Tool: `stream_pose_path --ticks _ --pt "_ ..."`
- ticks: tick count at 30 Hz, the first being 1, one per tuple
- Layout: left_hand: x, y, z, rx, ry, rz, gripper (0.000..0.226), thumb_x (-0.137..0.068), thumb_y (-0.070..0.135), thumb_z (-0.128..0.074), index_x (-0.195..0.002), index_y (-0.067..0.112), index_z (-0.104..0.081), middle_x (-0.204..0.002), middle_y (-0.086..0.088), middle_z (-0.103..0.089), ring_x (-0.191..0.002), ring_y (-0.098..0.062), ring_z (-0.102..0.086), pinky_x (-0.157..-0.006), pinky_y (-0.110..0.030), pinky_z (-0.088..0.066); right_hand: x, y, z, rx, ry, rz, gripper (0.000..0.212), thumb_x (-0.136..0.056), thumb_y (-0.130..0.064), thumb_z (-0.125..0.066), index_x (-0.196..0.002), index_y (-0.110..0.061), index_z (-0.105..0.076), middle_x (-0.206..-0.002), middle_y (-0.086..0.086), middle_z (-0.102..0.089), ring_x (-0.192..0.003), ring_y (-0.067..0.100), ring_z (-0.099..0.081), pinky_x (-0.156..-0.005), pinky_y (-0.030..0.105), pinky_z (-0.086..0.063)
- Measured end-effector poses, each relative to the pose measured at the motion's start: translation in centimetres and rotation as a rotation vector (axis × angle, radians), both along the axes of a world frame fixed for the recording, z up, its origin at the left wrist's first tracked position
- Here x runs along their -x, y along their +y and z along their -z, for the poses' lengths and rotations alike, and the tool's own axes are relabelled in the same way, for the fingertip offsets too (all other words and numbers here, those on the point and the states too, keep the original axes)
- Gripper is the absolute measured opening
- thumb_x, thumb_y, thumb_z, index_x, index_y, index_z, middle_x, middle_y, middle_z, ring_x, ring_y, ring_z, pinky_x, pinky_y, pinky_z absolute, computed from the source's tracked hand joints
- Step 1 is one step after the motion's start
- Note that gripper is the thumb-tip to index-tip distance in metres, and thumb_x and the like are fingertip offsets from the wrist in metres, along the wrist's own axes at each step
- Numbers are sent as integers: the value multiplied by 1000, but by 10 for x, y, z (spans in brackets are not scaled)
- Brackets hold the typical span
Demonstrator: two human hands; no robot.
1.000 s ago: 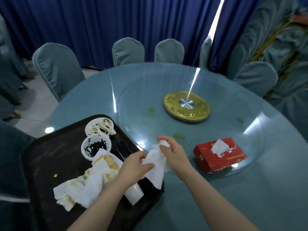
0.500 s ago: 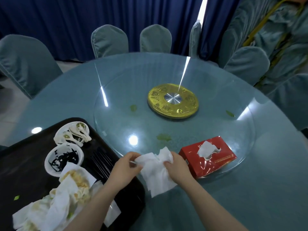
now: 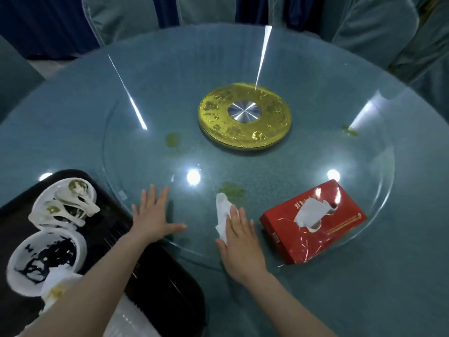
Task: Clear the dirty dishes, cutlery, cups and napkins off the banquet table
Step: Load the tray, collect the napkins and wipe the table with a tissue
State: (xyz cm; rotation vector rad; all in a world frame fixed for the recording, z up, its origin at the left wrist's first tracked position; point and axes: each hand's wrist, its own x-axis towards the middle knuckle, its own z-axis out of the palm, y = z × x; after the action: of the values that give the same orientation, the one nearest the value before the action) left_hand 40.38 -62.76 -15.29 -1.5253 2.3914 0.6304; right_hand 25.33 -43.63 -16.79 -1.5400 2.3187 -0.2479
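My right hand point(image 3: 240, 242) presses a white tissue point(image 3: 222, 215) flat on the glass turntable point(image 3: 267, 171), just below a green food smear point(image 3: 232, 190). My left hand point(image 3: 151, 217) lies flat with fingers spread on the turntable's near edge, holding nothing. At lower left a black tray point(image 3: 170, 288) holds a white dish with several soup spoons point(image 3: 65, 203), a white bowl with dark residue point(image 3: 43, 261), and stained napkins point(image 3: 56, 288) partly hidden by my left forearm.
A red tissue box point(image 3: 313, 222) sits right of my right hand on the turntable. A gold hub point(image 3: 245, 117) marks the centre. More green smears point(image 3: 172, 139) and a scrap point(image 3: 349, 130) lie on the glass. Covered chairs point(image 3: 369, 23) ring the round table.
Both hands held the tissue above the tray edge; now the left has let go and rests flat, while the right has pushed the tissue down onto the glass. The view has tilted downward.
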Motion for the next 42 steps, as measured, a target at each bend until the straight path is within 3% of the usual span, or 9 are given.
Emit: stream_pose_path --ticks 4,8,13,23,30,35,38,40,42 --pt "-2 -8 6 -36 -110 75 132 -60 77 -66 -148 32 21 -155 -4 31 -144 -31 22 -113 -60 -1 7 4 3 -47 61 176 78 -99 -47 -24 -147 -1 17 -145 9 40 -134 24 39 -114 37 19" --pt "2 -12 -12 29 -189 179 130 -57 78 -67 -153 29 6 -161 -9 8 -147 -33 -4 -116 -54 -16 18 -18 0 -78 19 373 88 -95 -59 -22 -146 3 14 -152 19 29 -143 31 26 -115 39 14" --pt "1 -18 -31 80 -227 317 117 -61 69 -73 -153 31 -10 -160 -7 -14 -140 -28 -31 -113 -40 -29 57 -53 -6 -71 -12 430 91 -94 -63 -22 -148 1 11 -156 21 20 -144 31 21 -117 43 10" --pt "18 15 -28 137 -259 335 116 -62 70 -70 -152 27 -11 -154 -8 -22 -130 -29 -42 -102 -36 -37 47 -80 1 -41 16 14 76 -96 -56 -16 -152 -11 7 -160 4 15 -144 16 22 -113 36 16" --pt "23 34 -34 173 -272 371 110 -68 75 -62 -152 25 -11 -153 -9 -24 -128 -28 -46 -102 -36 -37 37 -34 -2 -36 36 -133 59 -102 -35 -20 -153 -16 5 -160 -2 14 -138 6 26 -112 30 19" --pt "18 28 -37 83 -13 287 74 -77 61 -63 -140 30 -41 -141 5 -48 -123 -18 -53 -97 -31 -40 56 5 -2 -62 69 -64 59 -101 -21 -27 -153 -17 1 -160 -4 13 -145 11 18 -114 31 15" --pt "15 18 -34 -4 178 144 63 -80 46 -69 -137 30 -47 -130 6 -60 -114 -15 -59 -95 -30 -43 69 20 -2 -72 88 57 59 -100 -17 -28 -153 -15 0 -161 -2 11 -147 16 13 -116 32 12" --pt "12 10 -27 11 239 114 68 -79 37 -73 -140 24 -45 -138 -1 -53 -123 -20 -53 -100 -32 -39 78 24 -3 -66 75 182 59 -100 -17 -27 -153 -12 -1 -161 1 9 -148 19 11 -117 35 8" --pt "7 -3 -20 50 228 104 87 -75 37 -78 -147 17 -34 -152 -7 -35 -139 -23 -33 -112 -36 -28 84 20 -4 -66 62 319 58 -101 -20 -26 -153 -9 -2 -161 5 7 -148 22 9 -118 39 4"
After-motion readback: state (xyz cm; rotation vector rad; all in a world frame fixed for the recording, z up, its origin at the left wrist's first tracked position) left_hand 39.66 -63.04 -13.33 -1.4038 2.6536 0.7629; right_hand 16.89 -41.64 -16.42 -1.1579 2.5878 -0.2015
